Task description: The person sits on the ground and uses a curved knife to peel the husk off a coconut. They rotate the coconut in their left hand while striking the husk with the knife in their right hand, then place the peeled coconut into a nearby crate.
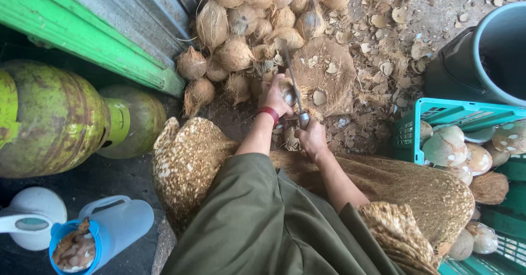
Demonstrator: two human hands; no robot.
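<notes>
One coconut [286, 93] is gripped by the fingers of the left hand [275, 97] against a round wooden block [323, 78] on the ground. One long blade [291, 78] is grasped by the right hand [310, 135]. Roughly fifteen husked coconuts [241, 28] are piled behind; about six peeled ones [455, 149] are seen in one teal crate [438, 113].

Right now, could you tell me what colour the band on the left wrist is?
The wristband is dark red, best seen in the head view.

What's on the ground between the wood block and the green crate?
Head view: loose shell chips and husk scraps litter the dirt between the wood block and the green crate. No whole coconuts lie there.
</notes>
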